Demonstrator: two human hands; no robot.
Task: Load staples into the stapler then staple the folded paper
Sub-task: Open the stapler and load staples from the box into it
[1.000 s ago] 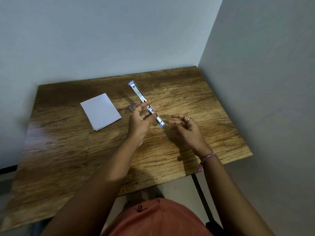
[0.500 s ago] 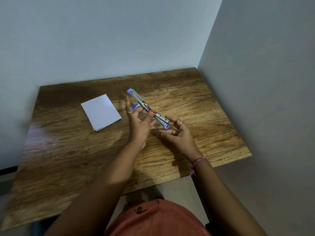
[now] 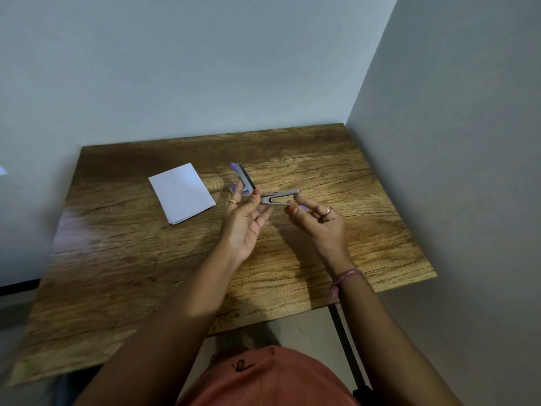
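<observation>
A small silver and blue stapler (image 3: 263, 189) is held above the table, hinged wide open into a V. My left hand (image 3: 244, 218) grips it near the hinge, with the blue-tipped upper arm pointing up and away to the left. My right hand (image 3: 317, 221) pinches the other arm, the silver staple channel, which points right. The folded white paper (image 3: 181, 194) lies flat on the wooden table (image 3: 146, 259), left of the hands. No loose staples can be made out.
The table stands in a corner, with walls close behind and on the right. Its near edge runs just in front of my lap, and a dark table leg (image 3: 345, 341) shows below on the right.
The stapler has folded from a nearly straight line into a V. My right hand has closed on the silver arm and swung it to the right; the view shifted slightly.
</observation>
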